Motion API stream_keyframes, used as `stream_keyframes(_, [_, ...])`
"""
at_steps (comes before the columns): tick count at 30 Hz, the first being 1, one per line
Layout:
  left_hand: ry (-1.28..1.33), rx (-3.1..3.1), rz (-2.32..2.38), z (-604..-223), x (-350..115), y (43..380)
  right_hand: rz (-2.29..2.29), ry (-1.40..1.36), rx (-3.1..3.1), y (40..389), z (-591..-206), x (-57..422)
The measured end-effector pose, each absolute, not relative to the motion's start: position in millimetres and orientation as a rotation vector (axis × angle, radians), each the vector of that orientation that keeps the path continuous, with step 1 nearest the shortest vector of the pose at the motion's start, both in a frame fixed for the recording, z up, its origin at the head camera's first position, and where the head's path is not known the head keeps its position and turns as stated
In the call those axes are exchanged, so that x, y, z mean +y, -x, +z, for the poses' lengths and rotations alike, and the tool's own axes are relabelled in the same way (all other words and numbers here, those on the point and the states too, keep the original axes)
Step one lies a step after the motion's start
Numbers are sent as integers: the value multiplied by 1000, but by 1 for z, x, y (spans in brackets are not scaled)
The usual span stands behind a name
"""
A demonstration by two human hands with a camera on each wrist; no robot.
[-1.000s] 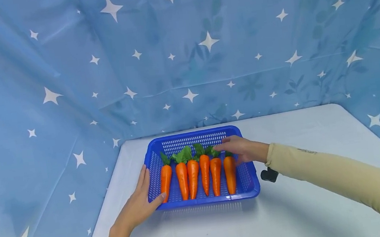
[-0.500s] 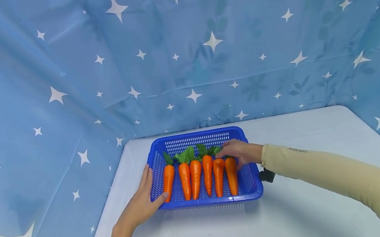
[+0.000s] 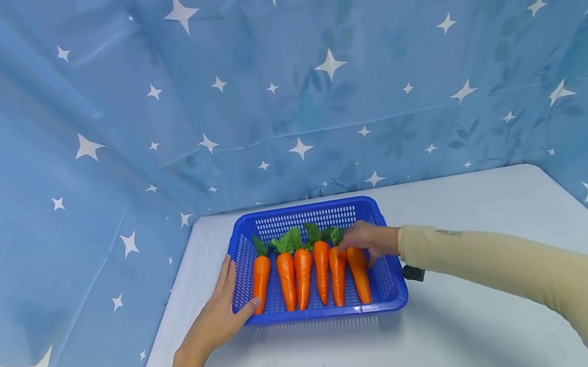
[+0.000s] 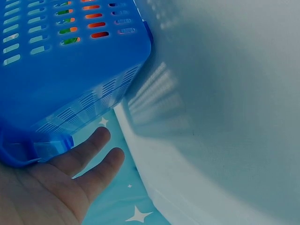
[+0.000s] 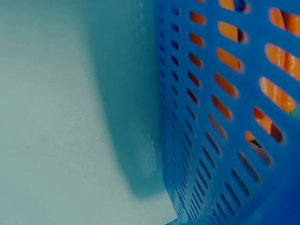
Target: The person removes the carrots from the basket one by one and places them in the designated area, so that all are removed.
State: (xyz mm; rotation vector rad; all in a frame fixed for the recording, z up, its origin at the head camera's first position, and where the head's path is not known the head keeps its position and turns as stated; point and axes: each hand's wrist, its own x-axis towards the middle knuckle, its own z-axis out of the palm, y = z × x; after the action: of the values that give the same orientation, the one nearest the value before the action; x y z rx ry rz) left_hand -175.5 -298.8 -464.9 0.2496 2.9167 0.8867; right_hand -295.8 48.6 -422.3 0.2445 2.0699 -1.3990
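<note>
A blue plastic basket [image 3: 316, 313] with slotted walls holds a row of several orange carrots [image 3: 287, 280] with green tops. My left hand [image 3: 217, 317] holds the basket at its left front corner, thumb over the rim and fingers along the outer wall. In the left wrist view, two fingers [image 4: 101, 171] stretch out below the rim. My right hand [image 3: 363, 239] reaches over the right wall and grips the rightmost carrot [image 3: 359, 274] near its leafy end, fingertips beside the neighbouring carrot. The right wrist view shows only the basket wall [image 5: 206, 117] with carrots behind its slots; the hand is outside it.
The basket stands on a white-covered table [image 3: 473, 234]. Behind and to the left hangs a blue curtain [image 3: 240, 110] with white stars. The left edge of the table runs close by my left forearm.
My right hand has moved left and down onto the rightmost carrot, which tilts slightly. The neighbouring carrot has shifted a little left. My left hand stays at the basket corner.
</note>
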Motion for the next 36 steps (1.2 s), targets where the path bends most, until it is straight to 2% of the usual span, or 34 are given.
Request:
stream_keyframes(9, [-240,2917,874,-462,-299,175,-1282,-169,2263,296,-439,44])
stream_keyframes(36, [-263,2914,926,-464,-302,175,-1149,-139,2394,292,-436,37])
